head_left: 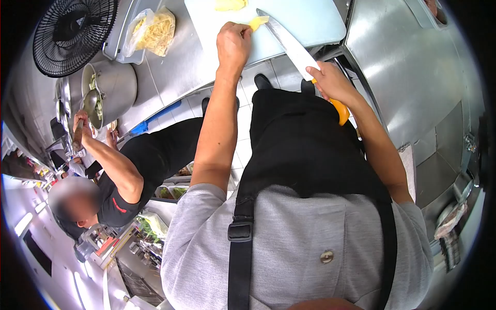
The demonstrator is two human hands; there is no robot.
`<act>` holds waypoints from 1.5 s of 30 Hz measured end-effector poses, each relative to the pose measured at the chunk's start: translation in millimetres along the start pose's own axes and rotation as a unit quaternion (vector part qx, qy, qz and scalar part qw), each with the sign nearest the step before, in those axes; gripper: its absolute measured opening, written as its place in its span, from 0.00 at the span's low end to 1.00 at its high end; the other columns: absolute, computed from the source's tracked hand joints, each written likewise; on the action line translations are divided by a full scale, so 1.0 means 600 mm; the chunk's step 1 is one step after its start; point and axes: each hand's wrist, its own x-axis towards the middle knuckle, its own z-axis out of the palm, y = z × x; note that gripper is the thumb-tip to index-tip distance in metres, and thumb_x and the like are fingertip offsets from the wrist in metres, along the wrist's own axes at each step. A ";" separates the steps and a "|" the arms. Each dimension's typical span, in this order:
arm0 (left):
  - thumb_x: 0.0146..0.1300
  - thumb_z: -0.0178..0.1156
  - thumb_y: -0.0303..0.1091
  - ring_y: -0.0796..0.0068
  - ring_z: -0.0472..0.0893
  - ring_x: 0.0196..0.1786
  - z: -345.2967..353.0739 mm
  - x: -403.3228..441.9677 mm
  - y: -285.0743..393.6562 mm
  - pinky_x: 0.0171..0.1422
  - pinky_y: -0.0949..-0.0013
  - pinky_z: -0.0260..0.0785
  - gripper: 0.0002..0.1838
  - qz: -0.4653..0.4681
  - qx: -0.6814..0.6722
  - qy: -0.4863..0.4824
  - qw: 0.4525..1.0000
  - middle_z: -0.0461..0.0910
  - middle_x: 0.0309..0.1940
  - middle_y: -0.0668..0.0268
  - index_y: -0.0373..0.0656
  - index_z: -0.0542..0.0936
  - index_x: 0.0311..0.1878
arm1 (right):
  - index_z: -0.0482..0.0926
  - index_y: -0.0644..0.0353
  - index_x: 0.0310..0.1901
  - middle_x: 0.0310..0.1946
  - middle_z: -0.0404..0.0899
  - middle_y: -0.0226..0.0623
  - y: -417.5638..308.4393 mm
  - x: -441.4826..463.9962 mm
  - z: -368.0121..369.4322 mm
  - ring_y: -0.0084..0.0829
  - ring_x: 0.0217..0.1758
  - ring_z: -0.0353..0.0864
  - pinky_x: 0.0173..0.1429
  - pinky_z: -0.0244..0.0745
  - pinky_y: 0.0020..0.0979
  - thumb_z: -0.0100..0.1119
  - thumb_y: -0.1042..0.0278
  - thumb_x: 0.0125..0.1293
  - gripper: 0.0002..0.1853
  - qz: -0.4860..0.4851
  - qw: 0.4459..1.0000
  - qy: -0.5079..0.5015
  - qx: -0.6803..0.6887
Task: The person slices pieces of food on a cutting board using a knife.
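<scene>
My right hand [332,81] is wrapped around the yellow handle of a large kitchen knife [290,45]. The blade points up and left over the edge of a white cutting board [315,20], its tip close to a yellow piece of food [257,22]. With fingers pinched together, my left hand [233,45] holds the left end of that piece; its exact kind is unclear. Another yellow piece of food [231,4] lies on the board at the top edge of the view.
A plastic bag of pale shreds [156,32] rests by a clear tub [114,45], near a black fan [75,33]. On the left, a co-worker [155,150] holds a ladle [90,102] in a large pot [118,85]. Metal counter [387,72] extends right.
</scene>
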 end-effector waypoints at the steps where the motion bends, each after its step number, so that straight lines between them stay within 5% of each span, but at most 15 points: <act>1: 0.63 0.75 0.26 0.58 0.90 0.39 -0.001 0.001 0.000 0.48 0.59 0.82 0.07 -0.004 0.001 -0.002 1.000 0.89 0.38 0.52 0.37 0.94 0.43 | 0.77 0.67 0.44 0.18 0.70 0.28 -0.001 -0.001 0.000 0.21 0.12 0.69 0.18 0.66 0.30 0.53 0.55 0.87 0.20 0.000 1.000 0.002 0.012; 39: 0.62 0.76 0.29 0.57 0.88 0.37 -0.005 -0.008 0.011 0.47 0.58 0.80 0.07 -0.027 0.011 0.000 1.000 0.88 0.38 0.53 0.39 0.94 0.42 | 0.77 0.68 0.44 0.20 0.74 0.32 0.011 -0.008 -0.013 0.25 0.13 0.72 0.19 0.69 0.34 0.53 0.55 0.86 0.20 0.009 0.999 -0.048 0.017; 42: 0.60 0.74 0.29 0.49 0.88 0.37 -0.004 -0.010 0.015 0.47 0.52 0.80 0.05 -0.028 0.006 0.004 1.000 0.88 0.37 0.53 0.40 0.94 0.38 | 0.77 0.67 0.43 0.20 0.73 0.31 0.012 -0.002 -0.011 0.25 0.14 0.72 0.19 0.68 0.33 0.53 0.54 0.86 0.20 0.001 0.999 -0.054 0.010; 45: 0.62 0.76 0.29 0.57 0.88 0.37 -0.008 -0.011 0.020 0.47 0.58 0.80 0.06 -0.028 0.025 -0.005 0.999 0.88 0.38 0.54 0.39 0.94 0.40 | 0.77 0.67 0.43 0.20 0.73 0.31 0.018 -0.009 -0.009 0.24 0.14 0.72 0.19 0.68 0.33 0.54 0.54 0.86 0.20 0.006 0.998 -0.052 0.031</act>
